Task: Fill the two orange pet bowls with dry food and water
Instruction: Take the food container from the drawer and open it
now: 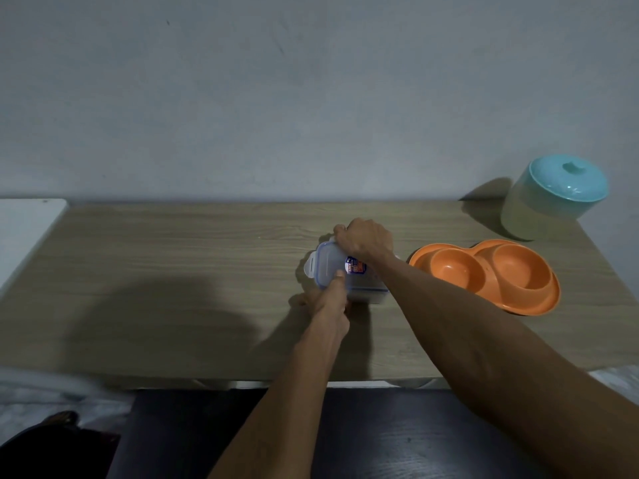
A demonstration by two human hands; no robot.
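Clear plastic container (329,267), blue label (355,265) blurred, unreadable

The table top (173,254) looks like pale wood or wood-grain laminate, matt, with fine straight grain; the orange double bowl (485,261) is moulded plastic, smooth, with a soft sheen inside both hollows; the container (328,267) is clear, slightly cloudy plastic with a blue seal line round its lid and a glossy printed label (355,265); the canister (532,216) has a pale, smooth, matt body and a teal lid (567,181) of smooth, satin-looking plastic; the wall (311,98) is matt paint, faintly scuffed; the white panel (27,229) at the left is smooth and flat-finished; the dark surface (380,437) below the near edge shows a dull sheen.
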